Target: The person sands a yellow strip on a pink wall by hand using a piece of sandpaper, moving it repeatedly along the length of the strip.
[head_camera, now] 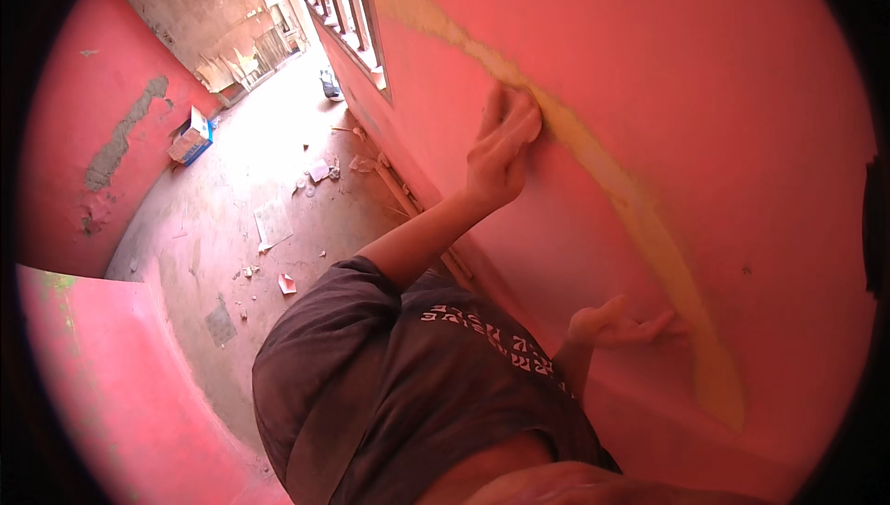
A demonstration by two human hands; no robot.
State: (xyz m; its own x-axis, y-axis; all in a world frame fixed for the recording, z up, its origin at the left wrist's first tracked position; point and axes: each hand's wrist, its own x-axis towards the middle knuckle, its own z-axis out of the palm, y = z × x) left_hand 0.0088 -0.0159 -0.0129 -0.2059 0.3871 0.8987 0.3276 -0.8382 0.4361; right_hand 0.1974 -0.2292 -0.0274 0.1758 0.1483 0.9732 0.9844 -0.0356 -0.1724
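My left hand (506,140) is raised to the pink painted wall (751,123), its fingers bent in against the edge of a long yellowish band (608,171). Whether something small sits under those fingers is hidden. Lower down, my right hand (612,324) is turned partly palm up, fingers apart and blurred, beside the lower part of the same band. Nothing shows in it. The band is uneven and bare of pink, running from near the window to low on the wall. My dark printed T-shirt (445,366) fills the lower middle.
A barred window (341,4) lets in strong light. Paper scraps (272,223) and debris litter the floor (306,227). A cardboard box (191,138) stands by the opposite wall, under a grey patch (125,133). A pink ledge (118,359) is at lower left.
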